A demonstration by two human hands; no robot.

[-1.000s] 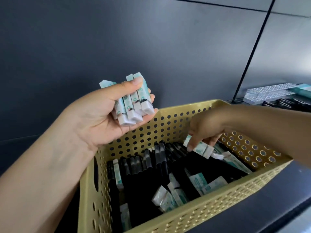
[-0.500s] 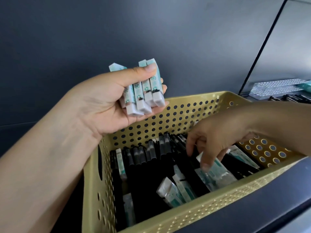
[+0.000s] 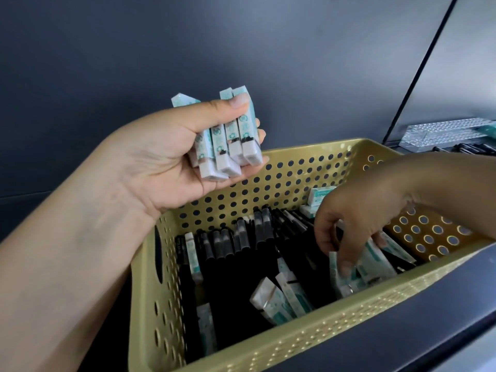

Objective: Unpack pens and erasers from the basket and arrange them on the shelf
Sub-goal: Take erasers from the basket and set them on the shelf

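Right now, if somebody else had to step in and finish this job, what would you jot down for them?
Left hand: raised above the basket, shut on a bundle of erasers.
Right hand: down inside the yellow basket, fingers closing on loose erasers by the near wall.
In the basket: a row of black pens and more scattered erasers.
Done: one handful gathered.
Left: empty the basket and arrange everything on the shelf.

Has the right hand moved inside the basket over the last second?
Yes. The right hand has shifted from near the basket far wall toward its near rim, now fingering erasers on the near side.
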